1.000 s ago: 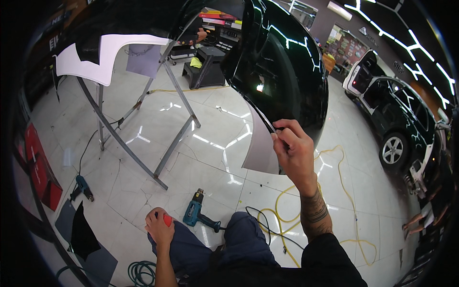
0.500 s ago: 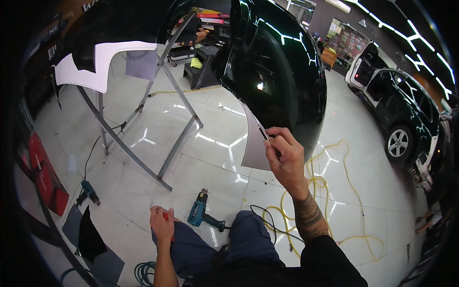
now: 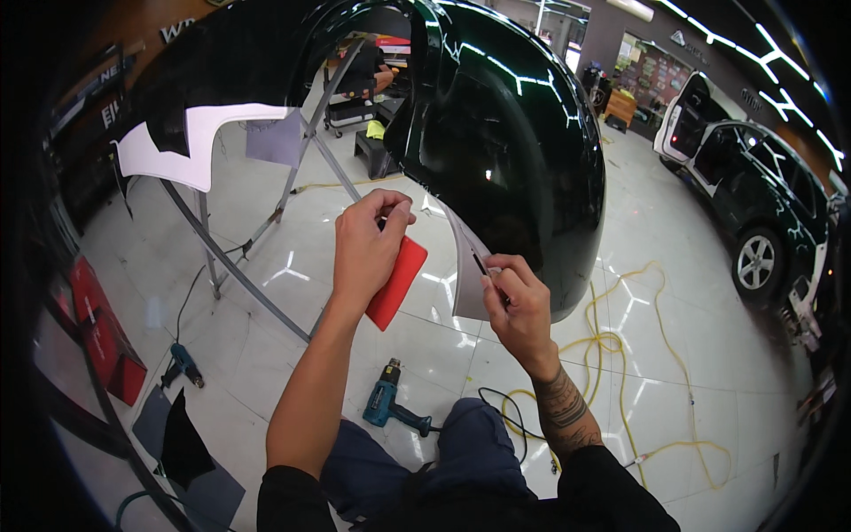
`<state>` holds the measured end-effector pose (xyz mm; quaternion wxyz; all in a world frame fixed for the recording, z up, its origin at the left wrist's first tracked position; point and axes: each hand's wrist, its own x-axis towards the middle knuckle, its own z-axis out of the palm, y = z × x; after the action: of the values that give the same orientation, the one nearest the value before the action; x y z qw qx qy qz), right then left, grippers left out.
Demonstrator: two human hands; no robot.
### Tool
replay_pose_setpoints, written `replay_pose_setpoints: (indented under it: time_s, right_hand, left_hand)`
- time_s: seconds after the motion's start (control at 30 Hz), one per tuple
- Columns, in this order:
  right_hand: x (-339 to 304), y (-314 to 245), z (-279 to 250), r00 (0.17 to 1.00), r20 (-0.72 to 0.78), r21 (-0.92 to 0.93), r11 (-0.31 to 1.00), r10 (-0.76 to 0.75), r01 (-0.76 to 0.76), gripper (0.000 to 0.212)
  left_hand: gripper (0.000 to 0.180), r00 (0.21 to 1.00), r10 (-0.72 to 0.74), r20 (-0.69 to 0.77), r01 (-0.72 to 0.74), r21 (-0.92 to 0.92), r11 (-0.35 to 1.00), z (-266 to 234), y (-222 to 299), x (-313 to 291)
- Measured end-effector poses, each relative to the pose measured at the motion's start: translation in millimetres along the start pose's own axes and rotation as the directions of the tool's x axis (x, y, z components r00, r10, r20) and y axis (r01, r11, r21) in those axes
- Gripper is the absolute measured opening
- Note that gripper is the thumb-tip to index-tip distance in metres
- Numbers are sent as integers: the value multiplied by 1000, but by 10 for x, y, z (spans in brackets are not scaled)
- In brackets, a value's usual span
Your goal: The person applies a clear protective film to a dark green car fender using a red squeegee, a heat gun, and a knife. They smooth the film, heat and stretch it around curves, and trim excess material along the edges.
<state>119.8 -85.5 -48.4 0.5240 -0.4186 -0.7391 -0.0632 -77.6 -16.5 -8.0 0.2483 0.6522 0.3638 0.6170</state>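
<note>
In front of me a glossy black car body panel (image 3: 523,168) is held up on a metal stand. From its lower inner edge hangs a pale grey-white sheet (image 3: 468,293). My right hand (image 3: 521,306) is closed in a pinch at that edge, on a slim dark strip-like piece (image 3: 480,262); whether it is a tool or film I cannot tell. My left hand (image 3: 372,241) is raised just left of the sheet, fingers curled. A flat red squeegee (image 3: 399,285) is gripped in it and hangs below the fingers. Something dark shows between those fingertips, too small to name.
A teal heat gun (image 3: 386,403) lies on the floor by my knees; another heat gun (image 3: 184,363) lies further left. Yellow cord (image 3: 603,341) loops on the right. The metal stand (image 3: 239,266) is at left. A dark car (image 3: 753,199) stands at right with a door open.
My left hand has lifted from beside my knee up to the panel's edge, bringing the red squeegee. My right hand has moved slightly down, still pinching at the edge.
</note>
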Motion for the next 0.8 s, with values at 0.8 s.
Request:
replay_pose_setpoints:
  time_s: [0.8]
  right_hand:
    - [-57,152,-162,969,-246,200,977,-20,71,3]
  left_hand:
    - [26,967,-6,-256,56,188,981,281,407,104]
